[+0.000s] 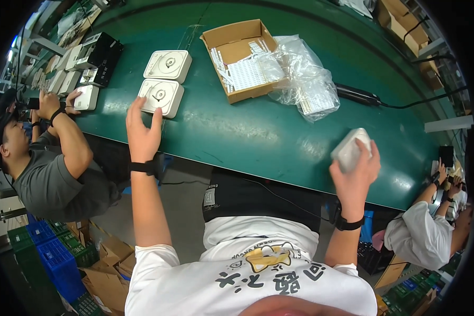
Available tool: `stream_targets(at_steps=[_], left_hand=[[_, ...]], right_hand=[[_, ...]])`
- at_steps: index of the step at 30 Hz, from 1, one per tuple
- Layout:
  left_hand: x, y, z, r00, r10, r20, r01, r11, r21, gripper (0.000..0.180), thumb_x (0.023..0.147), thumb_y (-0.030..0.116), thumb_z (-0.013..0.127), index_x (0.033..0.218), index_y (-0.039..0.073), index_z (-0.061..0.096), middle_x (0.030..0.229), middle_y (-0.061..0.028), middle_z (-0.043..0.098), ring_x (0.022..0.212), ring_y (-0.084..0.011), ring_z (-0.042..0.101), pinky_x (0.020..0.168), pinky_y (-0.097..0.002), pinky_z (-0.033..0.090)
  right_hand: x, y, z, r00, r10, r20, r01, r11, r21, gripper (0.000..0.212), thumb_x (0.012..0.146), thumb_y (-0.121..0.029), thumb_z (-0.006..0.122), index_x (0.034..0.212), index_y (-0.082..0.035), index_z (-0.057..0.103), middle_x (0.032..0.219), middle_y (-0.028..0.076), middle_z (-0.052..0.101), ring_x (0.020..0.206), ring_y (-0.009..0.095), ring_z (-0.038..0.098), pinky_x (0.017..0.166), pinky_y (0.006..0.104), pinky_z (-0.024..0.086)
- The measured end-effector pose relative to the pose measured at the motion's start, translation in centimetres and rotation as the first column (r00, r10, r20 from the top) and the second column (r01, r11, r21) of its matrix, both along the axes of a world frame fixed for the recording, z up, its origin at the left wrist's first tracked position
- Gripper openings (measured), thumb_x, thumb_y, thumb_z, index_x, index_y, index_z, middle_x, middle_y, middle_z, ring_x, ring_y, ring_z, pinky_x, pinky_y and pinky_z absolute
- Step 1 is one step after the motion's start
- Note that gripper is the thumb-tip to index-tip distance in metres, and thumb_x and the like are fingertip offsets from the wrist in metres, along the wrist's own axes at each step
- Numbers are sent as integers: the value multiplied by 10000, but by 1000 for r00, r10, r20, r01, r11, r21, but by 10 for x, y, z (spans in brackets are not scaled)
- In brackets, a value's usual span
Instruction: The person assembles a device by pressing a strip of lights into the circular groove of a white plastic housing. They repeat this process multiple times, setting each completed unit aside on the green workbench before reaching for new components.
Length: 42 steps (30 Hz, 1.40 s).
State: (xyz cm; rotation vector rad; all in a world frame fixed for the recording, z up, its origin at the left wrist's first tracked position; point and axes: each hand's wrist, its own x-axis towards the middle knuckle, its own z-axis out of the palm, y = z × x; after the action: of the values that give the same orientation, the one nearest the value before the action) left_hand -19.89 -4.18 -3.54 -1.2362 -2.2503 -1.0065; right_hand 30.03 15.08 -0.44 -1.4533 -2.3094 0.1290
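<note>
Two white square devices, each with a round dial-like centre, lie one behind the other on the green table. My left hand rests its fingertips on the front edge of the nearer device, thumb and fingers apart. The farther device touches it from behind. Over at the right, my right hand is closed around a white rounded device near the table's front edge. My palm and fingers hide part of it, and its face cannot be made out.
An open cardboard box holds white label sheets and strips. Clear plastic bags spill over its right side. Beside them lies a black handheld tool with a cable. A co-worker at left handles a white device near black equipment.
</note>
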Motion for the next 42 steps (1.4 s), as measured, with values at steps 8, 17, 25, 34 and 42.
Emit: stream_targets(at_steps=[8,17,25,34,42], left_hand=[[30,-1,0,987,43,152,-15,984,-180,663,950,298,984,1510,44,736,1595,-246,681,1459,-445,642,1281,-576,485],[75,2,9,988,-16,156,51,973,-225,701,917,329,1009,1527,96,752,1507,-229,670,1374,-466,609,1221,-573,498],[118,11,-1,985,-116,125,118,993,-3,457,937,257,978,1334,87,832,1385,-187,705,1276,-415,639,1149,-533,521],[124,30,-2,877,-306,370,291,952,97,169,962,128,929,1118,72,895,1435,-196,722,1333,-428,677,1169,-506,548],[164,48,-7,768,-384,512,328,923,200,163,970,109,928,1128,76,906,1426,-175,741,1315,-409,696,1153,-501,555]], right_hand=[[-103,8,27,873,350,-340,-308,936,170,379,928,-125,909,1293,-94,812,1530,197,721,1417,440,666,1213,528,518],[-274,115,21,742,603,-293,-649,755,-88,207,994,-199,806,1094,-31,874,1108,184,864,1081,437,813,960,504,649],[-349,146,-11,762,632,-140,-596,602,-531,185,912,-217,867,1027,-76,902,986,159,884,953,351,842,909,457,659],[-346,148,-22,812,553,-188,-570,682,-457,206,933,-251,896,1027,-68,901,999,131,890,939,266,838,897,406,655],[-291,147,5,534,189,-824,-652,712,-260,275,1073,-272,919,1190,-31,860,1125,74,889,982,155,821,848,344,648]])
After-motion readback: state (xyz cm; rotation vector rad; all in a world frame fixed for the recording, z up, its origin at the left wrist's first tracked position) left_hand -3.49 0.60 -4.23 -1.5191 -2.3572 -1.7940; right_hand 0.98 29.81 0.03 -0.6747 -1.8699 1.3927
